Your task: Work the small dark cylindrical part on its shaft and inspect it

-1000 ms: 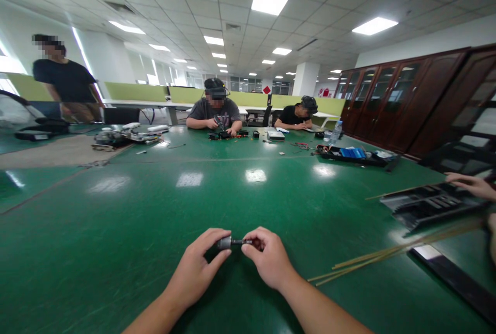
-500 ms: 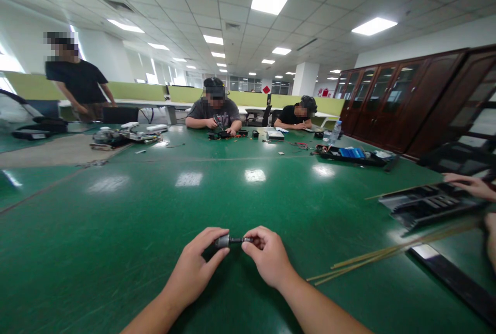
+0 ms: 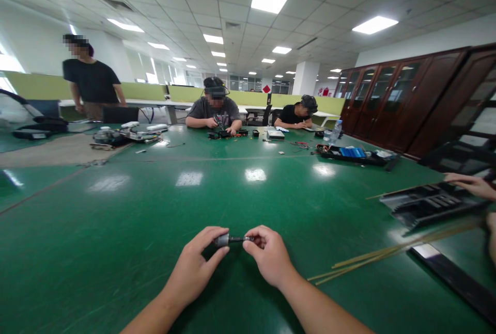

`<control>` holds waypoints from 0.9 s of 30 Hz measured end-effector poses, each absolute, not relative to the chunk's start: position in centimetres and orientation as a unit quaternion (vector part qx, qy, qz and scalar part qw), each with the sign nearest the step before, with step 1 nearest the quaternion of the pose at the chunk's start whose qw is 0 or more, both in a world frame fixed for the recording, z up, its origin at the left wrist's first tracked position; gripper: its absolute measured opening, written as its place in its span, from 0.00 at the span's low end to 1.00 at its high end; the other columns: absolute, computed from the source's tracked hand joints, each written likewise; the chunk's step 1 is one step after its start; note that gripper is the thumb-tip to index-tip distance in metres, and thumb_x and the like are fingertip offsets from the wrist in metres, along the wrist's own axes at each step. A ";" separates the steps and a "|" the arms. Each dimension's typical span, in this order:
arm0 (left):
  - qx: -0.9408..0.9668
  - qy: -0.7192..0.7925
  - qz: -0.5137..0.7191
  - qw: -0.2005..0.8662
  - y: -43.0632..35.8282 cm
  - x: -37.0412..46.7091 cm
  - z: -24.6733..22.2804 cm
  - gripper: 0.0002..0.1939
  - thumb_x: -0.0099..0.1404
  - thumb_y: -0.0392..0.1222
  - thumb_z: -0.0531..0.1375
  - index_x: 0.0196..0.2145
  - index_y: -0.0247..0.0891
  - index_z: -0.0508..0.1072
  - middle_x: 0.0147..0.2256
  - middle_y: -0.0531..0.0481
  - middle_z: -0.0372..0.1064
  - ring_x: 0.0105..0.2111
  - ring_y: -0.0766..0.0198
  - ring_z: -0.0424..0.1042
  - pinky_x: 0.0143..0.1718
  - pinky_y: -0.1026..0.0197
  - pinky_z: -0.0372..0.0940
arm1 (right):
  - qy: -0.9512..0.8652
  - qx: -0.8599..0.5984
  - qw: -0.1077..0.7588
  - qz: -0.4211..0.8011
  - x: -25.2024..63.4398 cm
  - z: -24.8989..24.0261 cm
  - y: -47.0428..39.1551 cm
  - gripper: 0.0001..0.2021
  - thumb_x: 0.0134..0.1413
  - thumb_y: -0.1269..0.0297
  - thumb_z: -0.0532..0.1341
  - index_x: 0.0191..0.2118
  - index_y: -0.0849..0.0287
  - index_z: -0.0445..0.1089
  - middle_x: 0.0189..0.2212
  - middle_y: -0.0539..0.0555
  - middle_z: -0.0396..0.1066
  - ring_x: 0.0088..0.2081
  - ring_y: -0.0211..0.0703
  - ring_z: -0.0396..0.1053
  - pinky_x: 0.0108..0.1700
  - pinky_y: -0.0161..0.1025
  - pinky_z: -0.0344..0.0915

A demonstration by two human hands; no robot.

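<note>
A small part made of a grey cylinder with a thin dark shaft (image 3: 223, 241) is held sideways above the green table (image 3: 163, 205). My left hand (image 3: 196, 261) is closed round the cylinder end, thumb below and fingers above. At the other end, my right hand (image 3: 269, 256) pinches the shaft tip between thumb and fingertips, its remaining fingers curled. A small shiny piece shows at that tip, partly covered by the fingers. What exactly the part is, I cannot tell.
Thin yellowish rods (image 3: 360, 263) and a long black bar (image 3: 451, 282) lie to the right. Beyond them, another person's hand (image 3: 470, 184) touches a black slotted housing (image 3: 430, 202). Farther back are a black tray (image 3: 349, 154), a bottle (image 3: 336, 130), assorted electronics (image 3: 112, 138) and seated co-workers.
My hands and the held part stay almost still. In the background at the left, the standing person has shifted to the right and is more upright.
</note>
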State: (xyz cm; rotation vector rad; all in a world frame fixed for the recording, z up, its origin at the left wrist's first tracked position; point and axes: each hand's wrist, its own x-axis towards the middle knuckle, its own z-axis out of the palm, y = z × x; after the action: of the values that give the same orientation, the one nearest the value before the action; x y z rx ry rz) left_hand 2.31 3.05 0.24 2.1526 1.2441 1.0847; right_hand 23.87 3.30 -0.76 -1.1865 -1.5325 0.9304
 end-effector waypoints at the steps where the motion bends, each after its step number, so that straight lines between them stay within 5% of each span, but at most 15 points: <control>1: 0.775 0.448 0.392 0.213 3.1 2.3 0.2 0.15 0.68 0.44 0.59 0.52 0.49 0.69 0.50 0.50 0.68 0.51 0.57 0.67 0.54 0.53 0.62 | -0.627 -0.485 0.476 0.381 23.9 -0.7 3.3 0.04 0.51 0.69 0.63 0.35 0.58 0.75 0.30 0.51 0.70 0.30 0.39 0.68 0.34 0.34 0.63; 27: 0.759 0.460 0.405 0.222 3.4 1.8 -0.1 0.15 0.67 0.45 0.59 0.51 0.49 0.70 0.51 0.50 0.68 0.52 0.56 0.67 0.55 0.51 0.61 | -0.631 -0.490 0.477 0.366 23.9 -0.8 3.2 0.04 0.51 0.68 0.63 0.35 0.58 0.75 0.30 0.50 0.70 0.30 0.38 0.67 0.32 0.34 0.62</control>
State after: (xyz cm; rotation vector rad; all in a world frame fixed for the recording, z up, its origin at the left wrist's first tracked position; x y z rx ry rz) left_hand 1.84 3.35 -0.08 2.0966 1.2707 1.1184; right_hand 23.87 3.22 -0.78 -1.1968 -1.5418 0.8946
